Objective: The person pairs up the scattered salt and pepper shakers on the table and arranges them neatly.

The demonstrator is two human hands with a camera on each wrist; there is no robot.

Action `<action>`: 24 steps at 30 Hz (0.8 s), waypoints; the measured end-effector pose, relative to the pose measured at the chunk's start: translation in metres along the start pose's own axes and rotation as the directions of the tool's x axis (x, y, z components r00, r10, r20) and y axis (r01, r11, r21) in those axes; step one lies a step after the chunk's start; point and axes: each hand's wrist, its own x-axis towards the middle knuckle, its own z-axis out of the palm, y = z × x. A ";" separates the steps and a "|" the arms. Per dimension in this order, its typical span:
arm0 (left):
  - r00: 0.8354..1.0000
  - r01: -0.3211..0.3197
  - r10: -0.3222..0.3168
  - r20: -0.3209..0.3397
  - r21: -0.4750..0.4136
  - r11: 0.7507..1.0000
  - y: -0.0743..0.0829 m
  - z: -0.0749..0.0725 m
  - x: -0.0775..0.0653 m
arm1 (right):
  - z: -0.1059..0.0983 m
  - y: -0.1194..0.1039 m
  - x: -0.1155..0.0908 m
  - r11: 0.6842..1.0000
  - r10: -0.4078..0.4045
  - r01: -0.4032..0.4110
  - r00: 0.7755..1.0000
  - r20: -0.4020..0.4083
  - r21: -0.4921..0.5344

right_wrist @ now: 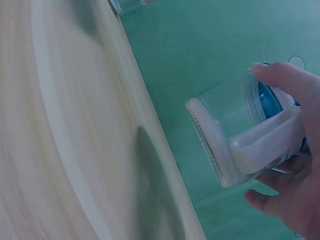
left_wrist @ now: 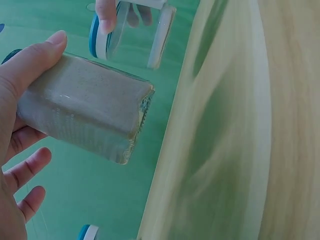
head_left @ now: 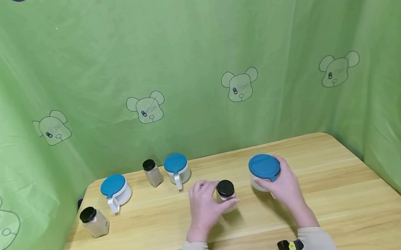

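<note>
My left hand (head_left: pixel 205 203) grips a clear glass jar (left_wrist: pixel 87 102) with a black lid (head_left: pixel 225 188), thumb and fingers around its upper part. The jar holds a pale powder and is tilted up off the table in the left wrist view. To its right, my right hand (head_left: pixel 285 183) holds a round glass pot (right_wrist: pixel 225 117) with a blue lid (head_left: pixel 264 167) and a white handle (right_wrist: pixel 267 142), thumb and fingers about the lid end. A thin white layer lies at the bottom of this pot, which is also above the wooden table.
On the table's (head_left: pixel 350 206) left side stand another black-lidded jar (head_left: pixel 95 222) and a blue-lidded pot (head_left: pixel 116 191). Near the back edge are a second black-lidded jar (head_left: pixel 153 173) and a blue-lidded pot (head_left: pixel 177 170). A green curtain (head_left: pixel 201 133) surrounds the table.
</note>
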 end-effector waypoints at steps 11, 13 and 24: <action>1.000 -0.005 0.005 0.011 0.003 1.000 0.005 0.010 0.002 | -0.002 0.006 0.003 0.999 -0.012 0.012 1.000 0.003 -0.045; 1.000 -0.007 0.007 0.010 0.004 1.000 0.006 0.013 0.003 | -0.002 0.007 0.003 0.999 -0.011 0.011 1.000 0.005 -0.046; 0.999 0.004 -0.004 0.045 0.000 1.000 0.012 0.023 0.012 | -0.013 0.013 0.006 0.999 -0.006 0.006 1.000 0.007 -0.047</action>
